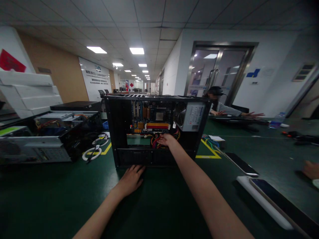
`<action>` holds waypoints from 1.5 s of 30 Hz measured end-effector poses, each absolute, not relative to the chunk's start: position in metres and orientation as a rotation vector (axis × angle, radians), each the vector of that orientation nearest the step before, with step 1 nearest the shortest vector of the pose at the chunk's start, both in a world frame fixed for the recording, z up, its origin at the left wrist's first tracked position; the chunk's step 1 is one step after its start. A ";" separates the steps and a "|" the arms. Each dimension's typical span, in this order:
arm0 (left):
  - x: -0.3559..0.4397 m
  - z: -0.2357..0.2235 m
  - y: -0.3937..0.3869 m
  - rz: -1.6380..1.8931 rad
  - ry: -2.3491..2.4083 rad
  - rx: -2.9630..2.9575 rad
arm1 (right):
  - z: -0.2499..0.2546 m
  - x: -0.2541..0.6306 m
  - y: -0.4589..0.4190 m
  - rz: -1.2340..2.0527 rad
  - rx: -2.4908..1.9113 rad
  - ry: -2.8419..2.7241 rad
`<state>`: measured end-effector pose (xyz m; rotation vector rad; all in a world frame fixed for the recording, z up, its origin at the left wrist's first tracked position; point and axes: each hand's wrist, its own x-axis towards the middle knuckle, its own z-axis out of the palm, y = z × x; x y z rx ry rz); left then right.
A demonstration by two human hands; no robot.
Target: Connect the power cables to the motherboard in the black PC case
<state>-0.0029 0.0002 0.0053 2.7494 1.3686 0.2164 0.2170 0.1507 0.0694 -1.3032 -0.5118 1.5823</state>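
A black computer case [134,156] stands upright on the green table, its open side towards me. Inside, a motherboard [152,114] carries a red and yellow memory module [157,126], and a power supply [195,116] with a fan sits at the upper right. My right hand [164,140] reaches into the case, its fingers closed at a bundle of coloured power cables [154,142] below the board; the fingertips are partly lost among the wires. Flat on the table, my left hand [132,177] has its fingers spread, fingertips touching the case's lower front edge.
Another opened computer case [53,147] lies at the left beside coiled white cable [91,154]. Yellow tape [209,156] marks the table. Phones [241,164] and a white box-like object [261,200] lie at right. A co-worker [221,108] sits behind; another hand [311,170] shows at the right edge.
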 end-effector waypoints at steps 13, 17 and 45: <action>-0.003 0.002 0.002 0.213 1.369 2.759 | 0.072 0.212 0.133 1.365 -1.441 -0.883; -0.003 0.005 0.000 0.208 1.364 2.742 | 0.069 0.213 0.138 0.768 -1.604 -1.114; -0.003 0.003 0.001 0.208 1.368 2.745 | 0.047 0.196 0.155 1.024 -1.804 -2.262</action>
